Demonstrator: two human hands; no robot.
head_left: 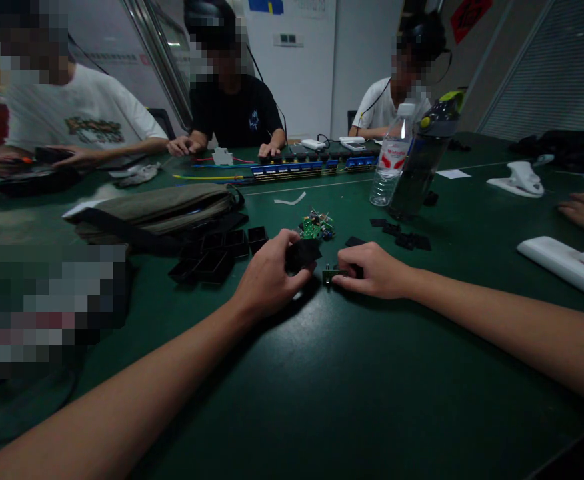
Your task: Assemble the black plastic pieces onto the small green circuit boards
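My left hand (272,277) is wrapped round a black plastic case (303,255), its open side not clearly seen. Just to the right, my right hand (372,270) pinches a small green circuit board (333,275) between thumb and fingers. The board and the case are apart. Beyond my hands lies a heap of small circuit boards (315,225) with wire-like parts. Several black boxes (215,265) stand left of my left hand. Small flat black pieces (405,237) lie behind my right hand.
A clear water bottle (391,167) and a dark bottle (417,173) stand beyond my right hand. At the left lies a grey-green pouch (162,210). White devices (567,263) are on the right. Three people sit across the green table (297,400), near blue connector strips (287,172).
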